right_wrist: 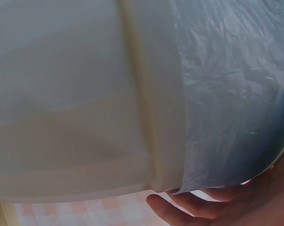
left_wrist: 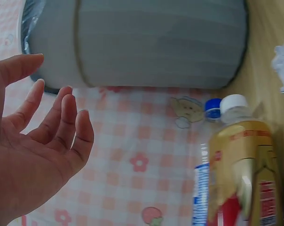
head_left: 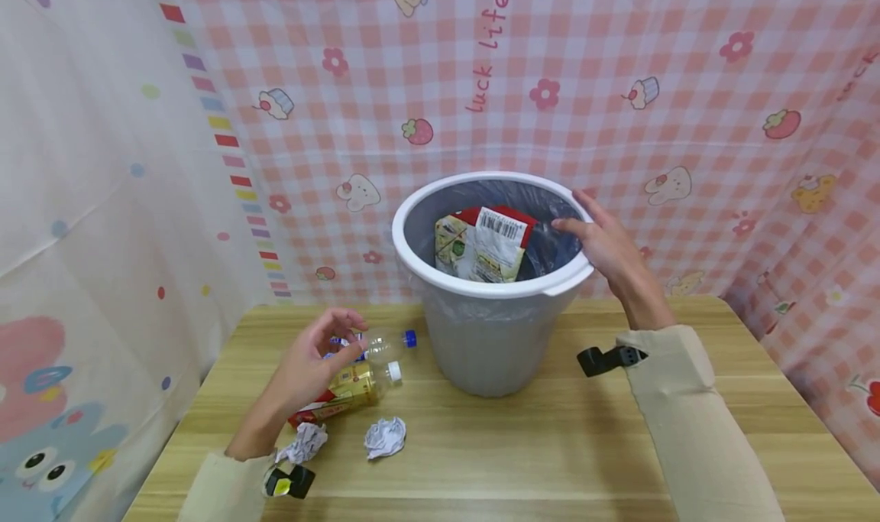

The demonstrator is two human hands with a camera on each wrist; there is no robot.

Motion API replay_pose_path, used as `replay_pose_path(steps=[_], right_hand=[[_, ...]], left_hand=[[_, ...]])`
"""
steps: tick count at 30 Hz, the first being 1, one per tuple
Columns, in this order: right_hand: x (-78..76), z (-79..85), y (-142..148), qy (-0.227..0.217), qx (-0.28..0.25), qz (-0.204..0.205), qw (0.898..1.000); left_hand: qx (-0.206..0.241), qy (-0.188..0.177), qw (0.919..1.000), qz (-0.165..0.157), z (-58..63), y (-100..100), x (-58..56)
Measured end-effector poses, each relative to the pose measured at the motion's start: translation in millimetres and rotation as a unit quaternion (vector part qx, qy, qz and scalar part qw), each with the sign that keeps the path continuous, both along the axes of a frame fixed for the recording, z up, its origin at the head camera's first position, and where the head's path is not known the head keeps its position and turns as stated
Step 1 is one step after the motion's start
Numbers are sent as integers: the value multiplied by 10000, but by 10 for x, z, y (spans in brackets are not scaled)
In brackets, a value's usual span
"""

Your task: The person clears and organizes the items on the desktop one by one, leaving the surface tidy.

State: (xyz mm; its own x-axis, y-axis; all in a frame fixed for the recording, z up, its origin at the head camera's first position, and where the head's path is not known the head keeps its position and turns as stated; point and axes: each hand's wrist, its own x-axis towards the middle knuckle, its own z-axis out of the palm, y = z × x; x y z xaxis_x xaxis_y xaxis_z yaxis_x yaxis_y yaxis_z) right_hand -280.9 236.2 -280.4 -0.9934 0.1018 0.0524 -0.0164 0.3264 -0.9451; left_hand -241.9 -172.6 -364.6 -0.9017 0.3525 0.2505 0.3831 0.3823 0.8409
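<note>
"Steadying the gray bin [head_left: 491, 346] on the counter [head_left: 584, 468], the right hand [head_left: 612, 251] grips its rim, thumb inside, fingers outside. How best to hold it?"

"Firmly, I'd judge, without dragging the plastic liner [right_wrist: 231, 103] loose. The left hand [head_left: 312, 361], fingers loosely bent around nothing, hovers left of the bin."

"Near what?"

"The gold-labeled bottle [head_left: 354, 386] and the blue-capped bottle [head_left: 385, 345], both lying left of the bin. Grasping a bottle round its body should prove surer than pinching the cap."
</note>
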Motion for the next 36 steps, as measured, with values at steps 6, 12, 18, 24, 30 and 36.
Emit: replay_pose_path(steps=[6, 12, 18, 24, 30, 36], right_hand=[[4, 2, -4, 40, -55, 13, 10000], [5, -3, 2, 43, -64, 36, 10000], [12, -3, 9, 40, 8, 2, 10000], [6, -6, 14, 42, -18, 5, 10000], [0, -4, 15, 47, -42, 38, 10000], [-2, -6, 18, -3, -98, 42, 9999]], left_hand=[[-55, -231, 9997, -100, -241, -3, 48], [-85, -721, 9969, -313, -476, 14, 91], [-137, -1077, 9917, -693, -658, 23, 145], [-110, -1332, 9848, -1113, -822, 13, 217], [-51, -1540, 9809, -1189, -941, 10, 257], [-113, -1463, 9831, -1096, -1037, 5, 275]])
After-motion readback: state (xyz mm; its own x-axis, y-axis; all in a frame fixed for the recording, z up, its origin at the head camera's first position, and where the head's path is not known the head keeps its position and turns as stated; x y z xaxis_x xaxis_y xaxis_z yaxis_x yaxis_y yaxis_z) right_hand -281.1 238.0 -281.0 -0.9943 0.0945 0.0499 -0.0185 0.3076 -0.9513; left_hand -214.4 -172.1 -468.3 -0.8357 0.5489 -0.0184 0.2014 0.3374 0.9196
